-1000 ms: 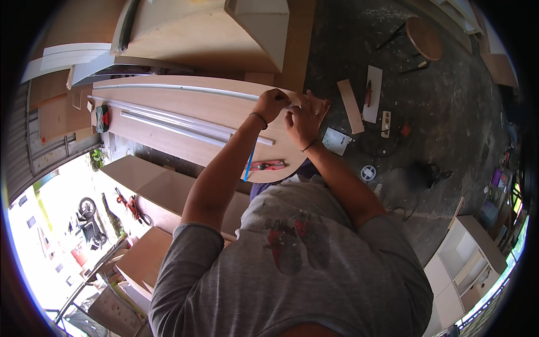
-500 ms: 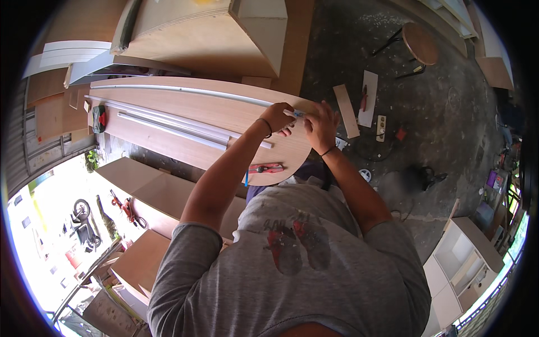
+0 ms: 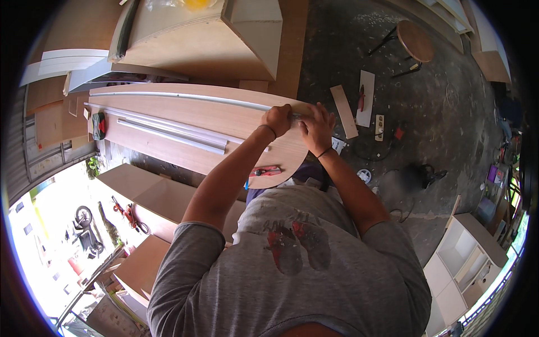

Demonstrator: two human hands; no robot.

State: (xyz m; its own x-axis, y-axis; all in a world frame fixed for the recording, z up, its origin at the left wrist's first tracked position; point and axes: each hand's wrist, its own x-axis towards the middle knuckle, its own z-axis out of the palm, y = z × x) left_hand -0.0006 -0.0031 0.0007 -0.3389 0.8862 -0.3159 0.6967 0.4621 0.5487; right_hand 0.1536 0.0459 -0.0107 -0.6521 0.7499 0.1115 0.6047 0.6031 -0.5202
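A light wood-grain board (image 3: 185,129) with a rounded right end lies in front of me. Along its far side runs a long, thin metal strip (image 3: 185,95), whose right end reaches my left hand (image 3: 276,119). That hand is closed in a fist, and what it grips is mostly hidden. A small greyish piece (image 3: 295,116) shows between my two hands, too small to name. My right hand (image 3: 318,128) rests at the board's rounded end, fingers stretched out and apart. Red-handled pliers (image 3: 265,171) lie near the board's front edge.
Several loose metal strips (image 3: 168,132) lie lengthwise on the board. A large wooden cabinet (image 3: 196,48) stands beyond it. On the dark floor at right are a round stool (image 3: 415,42), a narrow wood offcut (image 3: 343,112), a white panel (image 3: 365,112) and a power strip (image 3: 379,128).
My left hand has closed into a fist, and the small whitish-blue piece seen between my fingers is now mostly covered. My right fingers have spread out over the board's end.
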